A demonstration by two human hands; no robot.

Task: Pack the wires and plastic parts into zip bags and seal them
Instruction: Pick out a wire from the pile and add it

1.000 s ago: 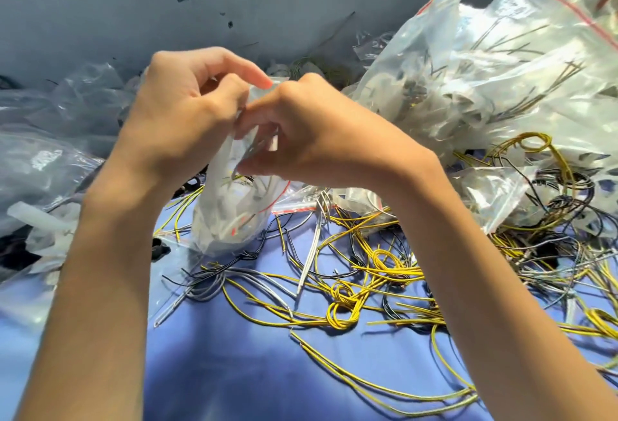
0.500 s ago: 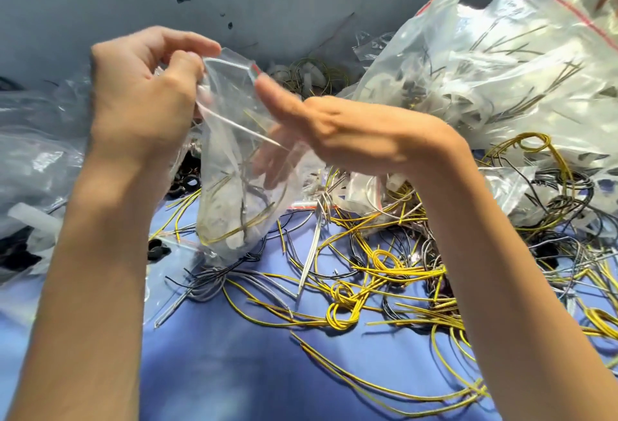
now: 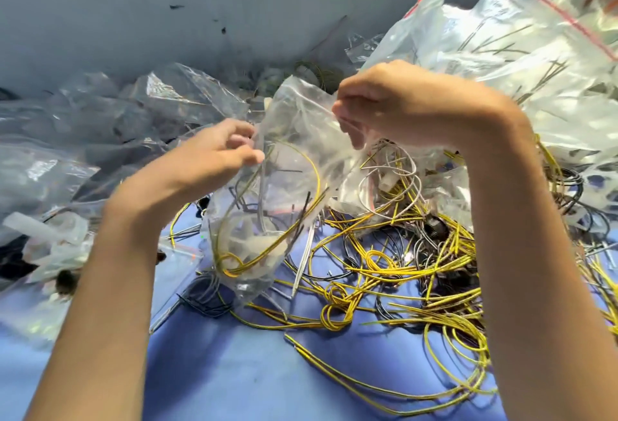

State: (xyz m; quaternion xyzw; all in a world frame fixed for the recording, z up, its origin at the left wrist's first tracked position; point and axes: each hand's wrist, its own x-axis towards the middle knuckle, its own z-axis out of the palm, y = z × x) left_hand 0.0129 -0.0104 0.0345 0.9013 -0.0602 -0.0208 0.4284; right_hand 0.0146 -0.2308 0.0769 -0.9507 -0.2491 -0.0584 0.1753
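A clear zip bag (image 3: 284, 186) hangs between my hands above the blue surface. Inside it lie yellow and grey wires and a white plastic part. My right hand (image 3: 398, 109) pinches the bag's top right edge, held high. My left hand (image 3: 220, 156) grips the bag's left edge, lower down. A tangle of loose yellow, black and white wires (image 3: 394, 270) spreads on the surface below and to the right of the bag.
Large filled zip bags with red strips (image 3: 521, 52) pile up at the right back. Crumpled clear bags (image 3: 100, 126) and white plastic parts (image 3: 43, 233) lie at the left. A grey wall (image 3: 200, 2) closes the back. The blue surface (image 3: 250, 370) shows in front.
My left hand has dropped from the bag's top to its left side. My right hand has risen and closed on the top edge. The bag has swung right and opened out.
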